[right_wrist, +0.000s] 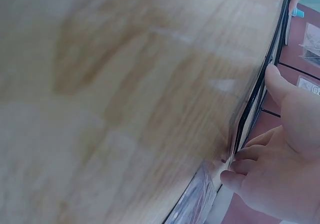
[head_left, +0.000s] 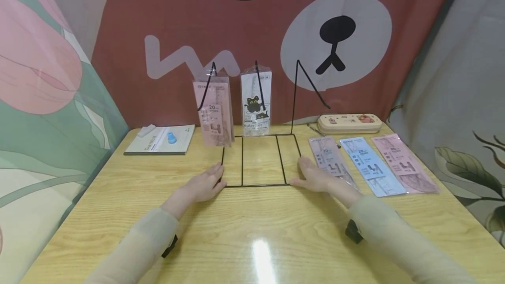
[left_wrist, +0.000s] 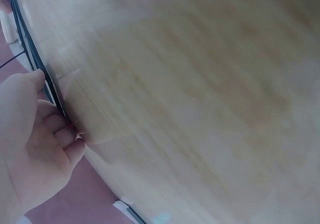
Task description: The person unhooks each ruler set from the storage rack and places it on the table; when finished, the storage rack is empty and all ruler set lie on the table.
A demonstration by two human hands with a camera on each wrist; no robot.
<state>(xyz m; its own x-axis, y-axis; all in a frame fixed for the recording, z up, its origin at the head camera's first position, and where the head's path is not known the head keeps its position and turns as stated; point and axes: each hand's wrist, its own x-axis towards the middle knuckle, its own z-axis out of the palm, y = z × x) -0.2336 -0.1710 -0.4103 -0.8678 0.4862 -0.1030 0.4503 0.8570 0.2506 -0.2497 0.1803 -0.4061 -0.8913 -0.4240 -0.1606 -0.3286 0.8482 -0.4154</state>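
Observation:
A black wire display rack (head_left: 242, 161) lies flat-based on the wooden table, with three upright hooks at its back. My left hand (head_left: 203, 183) holds its left front corner, thumb by the front bar and fingers along the side, as the left wrist view also shows. At the opposite front corner, my right hand (head_left: 315, 176) grips the rack in the same way. Pink ruler-set packs (head_left: 211, 122) hang from the left hook. On the middle hook is a white ruler-set pack (head_left: 252, 89) with black cats. The right hook (head_left: 294, 100) stands bare.
Right of the rack lie a pink pack (head_left: 329, 157), a blue pack (head_left: 372, 165) and another pink pack (head_left: 404, 163). Behind them sits a cream pencil case (head_left: 349, 123). At left, a notebook (head_left: 158, 147) bears a white eraser (head_left: 146, 130) and a small blue object (head_left: 171, 137).

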